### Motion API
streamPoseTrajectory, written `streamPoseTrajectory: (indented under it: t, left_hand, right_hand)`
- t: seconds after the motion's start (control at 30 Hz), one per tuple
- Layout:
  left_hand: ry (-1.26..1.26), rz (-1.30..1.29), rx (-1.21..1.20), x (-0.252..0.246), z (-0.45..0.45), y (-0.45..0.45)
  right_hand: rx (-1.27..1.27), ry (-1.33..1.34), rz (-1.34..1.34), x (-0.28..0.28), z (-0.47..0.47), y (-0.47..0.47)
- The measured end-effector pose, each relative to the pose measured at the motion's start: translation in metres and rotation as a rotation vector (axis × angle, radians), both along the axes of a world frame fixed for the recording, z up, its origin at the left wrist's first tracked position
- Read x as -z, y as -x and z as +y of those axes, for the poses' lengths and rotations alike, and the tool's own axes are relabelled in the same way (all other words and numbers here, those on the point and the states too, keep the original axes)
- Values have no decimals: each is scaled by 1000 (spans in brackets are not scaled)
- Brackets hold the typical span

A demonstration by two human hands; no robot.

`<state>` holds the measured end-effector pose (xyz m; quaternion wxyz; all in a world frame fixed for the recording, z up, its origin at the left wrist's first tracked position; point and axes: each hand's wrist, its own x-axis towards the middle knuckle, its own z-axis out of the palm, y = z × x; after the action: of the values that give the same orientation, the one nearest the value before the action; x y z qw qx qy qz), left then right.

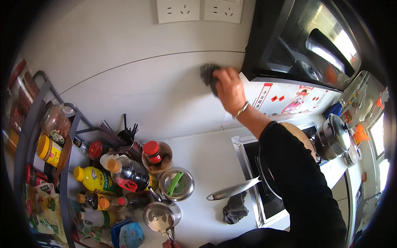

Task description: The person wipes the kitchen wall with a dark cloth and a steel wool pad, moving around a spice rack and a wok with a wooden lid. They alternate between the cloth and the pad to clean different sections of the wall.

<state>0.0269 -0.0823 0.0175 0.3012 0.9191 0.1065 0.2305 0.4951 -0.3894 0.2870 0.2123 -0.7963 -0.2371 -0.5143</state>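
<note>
My right hand (230, 90) presses a dark grey cloth (210, 77) against the white wall panel (149, 93), just left of the black range hood (297, 46). The cloth is slightly blurred. Only the fingers of my left hand (171, 244) show at the bottom edge, beside the handle of a small lidded steel pot (158, 217); whether they hold it cannot be told. Below my right arm, a pan with a steel handle (234, 188) sits on the cooktop (266, 207), partly hidden by the black sleeve. A second dark cloth (235, 208) lies crumpled on the white counter (201, 223) under that handle.
A dark metal rack (63, 186) with jars and packets stands left. Beside it are several sauce bottles (93, 179), a red-lidded jar (152, 152) and a steel container with a green-handled lid (176, 184). A steel pot (332, 136) is at right. Wall sockets (178, 11) are above.
</note>
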Motion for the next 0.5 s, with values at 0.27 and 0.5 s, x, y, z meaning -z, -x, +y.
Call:
streamPoseTrajectory:
  t: [0.27,0.5]
  left_hand:
    - [69,3,-11,1,-1,0]
    - [52,31,-36,3,-1,3]
  right_hand:
    - [-112,258,-156,-46,87,-30]
    - [127,-87,10,-70,10,-7]
